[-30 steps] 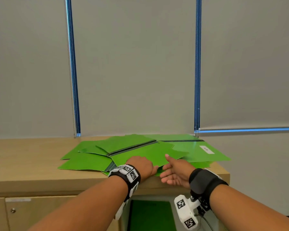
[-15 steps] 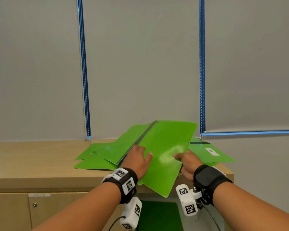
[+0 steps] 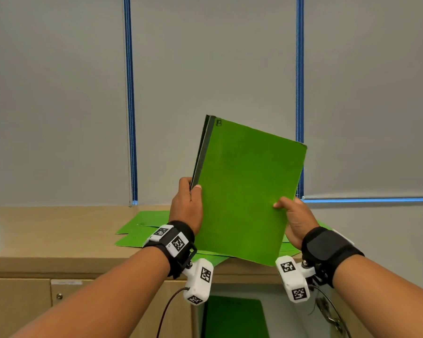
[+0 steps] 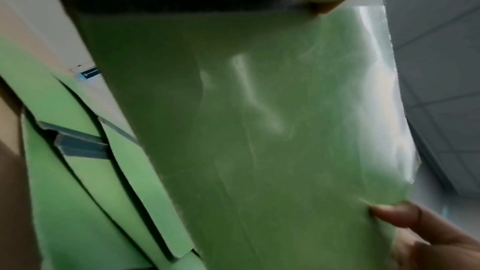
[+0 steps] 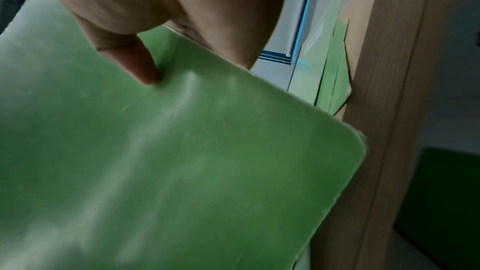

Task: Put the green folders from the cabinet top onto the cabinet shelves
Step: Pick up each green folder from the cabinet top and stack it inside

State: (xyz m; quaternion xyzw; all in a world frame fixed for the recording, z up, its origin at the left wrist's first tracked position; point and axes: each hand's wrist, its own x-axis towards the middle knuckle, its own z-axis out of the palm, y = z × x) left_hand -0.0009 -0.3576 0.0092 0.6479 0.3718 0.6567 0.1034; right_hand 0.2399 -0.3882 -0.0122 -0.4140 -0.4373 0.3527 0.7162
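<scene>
A green folder with a dark spine stands nearly upright in the air above the wooden cabinet top. My left hand grips its spine edge, thumb on the front cover. My right hand pinches the opposite edge, its thumb pressed on the cover. The same folder fills the left wrist view, with fingers of the right hand at its lower corner. Several more green folders lie spread flat on the cabinet top behind and below the held one.
Grey roller blinds with blue side rails cover the wall behind the cabinet. Below the top, a closed cabinet door sits at left, and an open compartment shows a green folder inside. Bare wooden top extends to the left.
The folder was lifted off the pile, closed from its splayed state, and raised to nearly upright in front of me. Both hands rose with it.
</scene>
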